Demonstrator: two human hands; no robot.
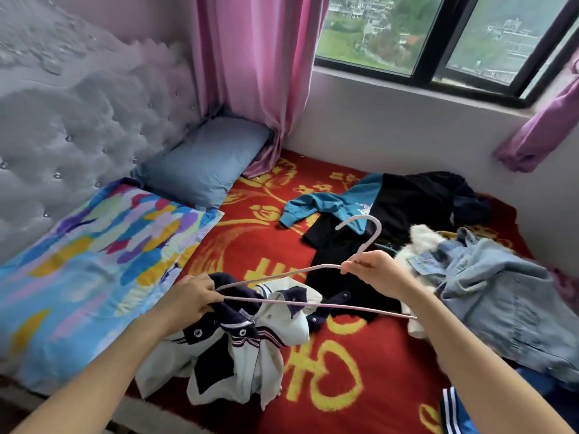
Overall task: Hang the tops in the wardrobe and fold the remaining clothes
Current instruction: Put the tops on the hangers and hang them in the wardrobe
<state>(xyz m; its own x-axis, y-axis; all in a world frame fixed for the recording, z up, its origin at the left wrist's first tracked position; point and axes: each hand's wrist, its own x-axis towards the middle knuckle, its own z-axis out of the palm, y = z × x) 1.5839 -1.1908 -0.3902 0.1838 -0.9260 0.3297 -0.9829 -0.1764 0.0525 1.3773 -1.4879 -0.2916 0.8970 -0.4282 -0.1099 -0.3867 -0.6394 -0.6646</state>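
A pale pink hanger point(313, 303) is held over the red bed blanket point(329, 371). My right hand point(372, 269) pinches it just below the hook. My left hand point(191, 297) grips the collar of a white and navy top point(238, 349) at the hanger's left end. The top hangs crumpled under the hanger's bar. Farther back lies a teal and black top point(369, 205). A light blue denim jacket point(507, 296) is heaped to the right, with a white fluffy garment point(423, 242) beside it.
A patterned pillow point(87, 264) and a blue pillow point(203, 158) lie at the tufted grey headboard point(78, 120). Pink curtains point(260, 73) hang by the window point(438, 36). A blue striped garment point(454, 411) shows at the bottom right.
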